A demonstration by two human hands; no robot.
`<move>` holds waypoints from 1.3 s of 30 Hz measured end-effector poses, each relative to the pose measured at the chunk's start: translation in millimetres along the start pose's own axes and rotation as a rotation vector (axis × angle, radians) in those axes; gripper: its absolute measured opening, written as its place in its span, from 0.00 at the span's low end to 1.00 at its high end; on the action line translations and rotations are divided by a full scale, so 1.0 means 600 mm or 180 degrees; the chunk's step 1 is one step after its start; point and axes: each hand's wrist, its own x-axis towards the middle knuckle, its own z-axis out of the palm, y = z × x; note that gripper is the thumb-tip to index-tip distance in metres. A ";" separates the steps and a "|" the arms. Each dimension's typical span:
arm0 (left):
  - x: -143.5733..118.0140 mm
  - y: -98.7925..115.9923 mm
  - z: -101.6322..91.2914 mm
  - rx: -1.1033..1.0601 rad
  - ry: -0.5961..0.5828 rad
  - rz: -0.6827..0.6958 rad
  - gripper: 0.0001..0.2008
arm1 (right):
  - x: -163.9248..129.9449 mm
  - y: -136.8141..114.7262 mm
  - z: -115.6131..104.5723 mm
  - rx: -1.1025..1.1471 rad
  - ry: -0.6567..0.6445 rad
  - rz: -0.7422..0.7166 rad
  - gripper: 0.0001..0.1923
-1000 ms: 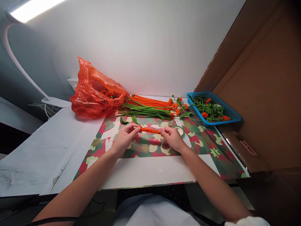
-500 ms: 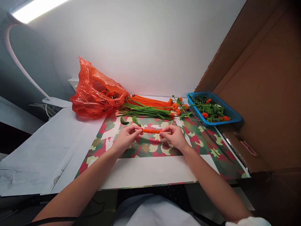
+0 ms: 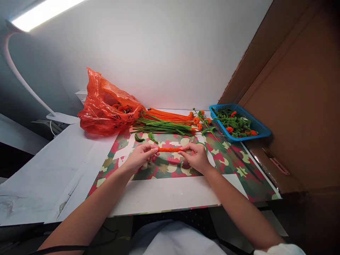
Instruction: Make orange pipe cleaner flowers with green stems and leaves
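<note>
Patterned mat (image 3: 233,166) | both hands pinch orange coil (image 3: 169,149) | bare margins beside

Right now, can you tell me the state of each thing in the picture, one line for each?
Orange coil: wound on a thin stick, held level at both ends above the mat.
Left hand: pinching the coil's left end.
Right hand: pinching its right end.
Orange bag: open, crumpled, lying on the table.
Blue basket: upright, partly filled with green and orange pieces.
Green and orange stems: lying flat in a bundle.
</note>
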 end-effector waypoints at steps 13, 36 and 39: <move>-0.003 -0.007 0.007 0.1211 0.0684 0.0989 0.19 | 0.010 -0.005 0.009 0.1405 0.0241 0.1028 0.18; -0.002 -0.024 0.021 0.3104 0.0122 0.2620 0.06 | -0.002 -0.015 0.006 -0.1033 -0.1348 0.0005 0.12; -0.001 -0.027 0.020 0.3128 0.0045 0.2485 0.08 | -0.003 -0.013 0.006 -0.1126 -0.1369 -0.0066 0.11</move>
